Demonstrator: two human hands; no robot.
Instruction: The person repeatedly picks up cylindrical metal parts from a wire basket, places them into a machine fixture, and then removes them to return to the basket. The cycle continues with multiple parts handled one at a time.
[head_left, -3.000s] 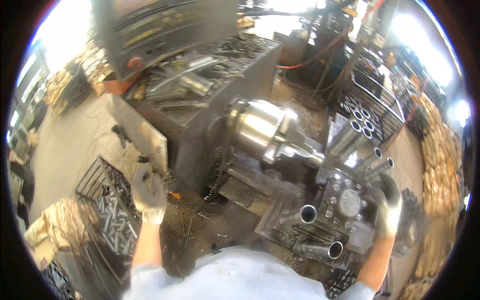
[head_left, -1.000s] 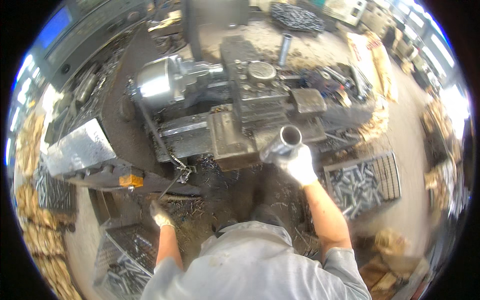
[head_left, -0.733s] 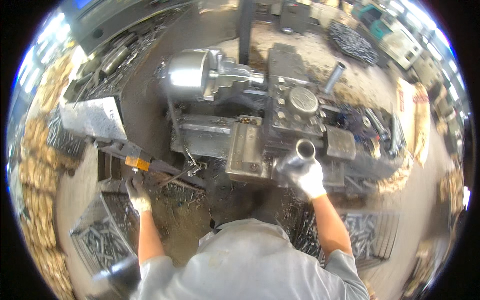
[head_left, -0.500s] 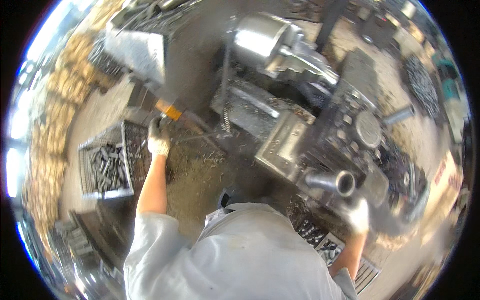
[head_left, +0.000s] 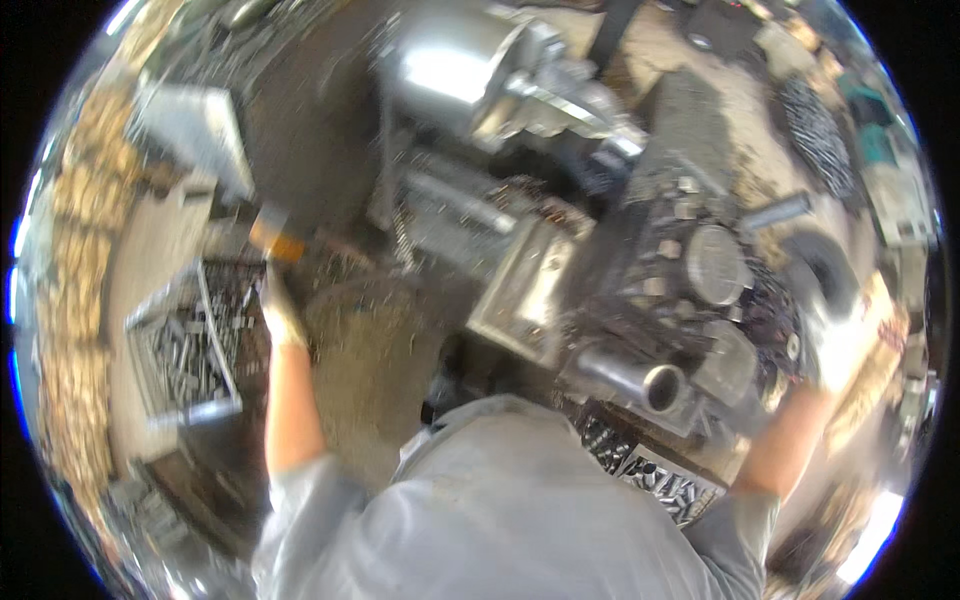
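My left hand (head_left: 283,312), in a pale work glove, reaches to the lower end of an orange block (head_left: 277,239) at the side of the machine. Its fingertips are blurred, so whether they grip anything cannot be made out. My right hand (head_left: 838,348), also gloved and smeared by motion, is stretched out to the right. Right above it is a dark, curved, blurred shape (head_left: 822,272); whether the hand holds it is unclear. Between the hands stands a greasy metalworking machine with a shiny cylindrical head (head_left: 455,65), a metal bed (head_left: 530,285) and a short open tube (head_left: 655,387).
A wire-sided crate (head_left: 215,408) of short dark metal pieces stands left of my left hand. Trays of small metal parts (head_left: 672,487) sit by my right side. Stacked tan bundles (head_left: 80,310) line the far left. A round metal cap (head_left: 714,265) sits on the machine.
My right hand has swung outward, right and away from me, past the open tube. My left hand stays by the orange block. The whole view has shifted, moving the machine leftward.
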